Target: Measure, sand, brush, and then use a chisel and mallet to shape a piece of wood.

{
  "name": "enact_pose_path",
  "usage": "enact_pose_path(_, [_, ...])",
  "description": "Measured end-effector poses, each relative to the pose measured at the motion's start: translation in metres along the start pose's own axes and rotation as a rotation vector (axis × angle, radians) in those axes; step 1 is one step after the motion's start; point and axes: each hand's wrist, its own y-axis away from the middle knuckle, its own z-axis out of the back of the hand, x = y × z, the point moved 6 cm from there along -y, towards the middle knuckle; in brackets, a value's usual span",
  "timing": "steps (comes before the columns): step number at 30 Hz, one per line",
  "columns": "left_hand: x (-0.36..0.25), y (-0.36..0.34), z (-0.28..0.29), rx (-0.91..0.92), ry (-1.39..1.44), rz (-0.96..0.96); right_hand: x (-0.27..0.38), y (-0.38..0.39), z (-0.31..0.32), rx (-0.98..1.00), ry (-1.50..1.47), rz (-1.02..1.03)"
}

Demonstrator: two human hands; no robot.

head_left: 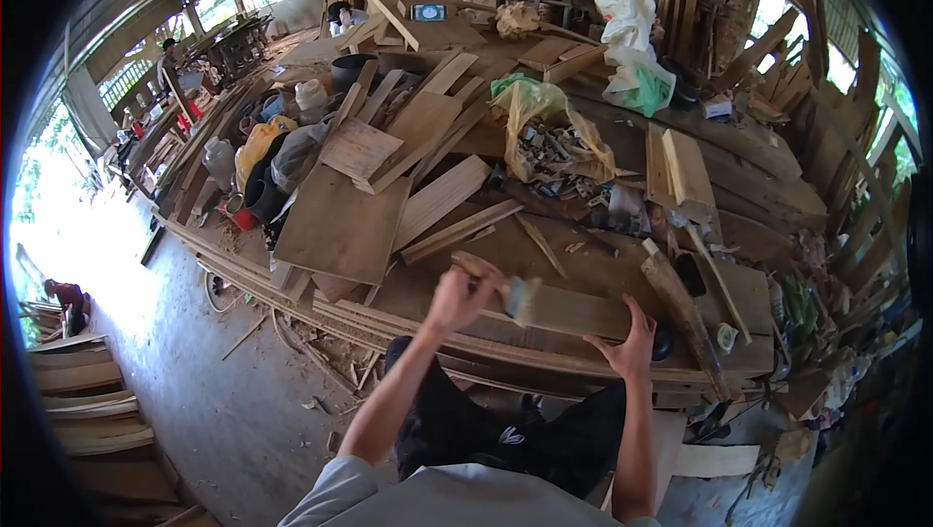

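Observation:
My left hand [459,300] is closed round the wooden handle of a paintbrush [516,296]. The brush is slightly blurred, and its pale bristles are at the left part of a flat wooden board [578,312]; whether they touch it I cannot tell. That board lies along the near edge of the wood-covered work surface, in front of my knees. At its right end is my right hand [630,340], thumb and forefinger spread apart. The hand seems to rest against the board's end, and its other fingers are partly hidden. A dark round object [663,340] sits just beyond it.
A rough wooden stick [680,306] lies right of my right hand. Farther off are a plastic bag of metal hardware [559,143], loose planks [442,202], a plywood sheet [345,221] and a red can [238,213]. Stacked boards [87,401] stand at lower left.

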Motion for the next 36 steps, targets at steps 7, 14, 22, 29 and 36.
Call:
enact_pose_path(7, [-0.018, -0.007, 0.092, -0.141, -0.434, -0.041, 0.005, -0.005, -0.002, -0.054, 0.066, 0.035])
enact_pose_path(14, [-0.082, -0.013, -0.108, 0.37, -0.614, -0.265, 0.013, -0.001, -0.003, -0.069, 0.095, 0.07])
enact_pose_path(22, [-0.128, 0.012, -0.23, 0.375, -0.184, -0.469, -0.039, 0.008, -0.036, -0.068, -0.377, -0.1])
enact_pose_path(29, [-0.026, 0.008, -0.092, 0.246, -0.4, -0.034, 0.007, 0.002, -0.009, -0.074, 0.085, 0.078])
enact_pose_path(36, [-0.026, 0.013, 0.077, -0.071, -0.722, -0.028, 0.006, 0.002, -0.004, -0.099, 0.084, 0.027])
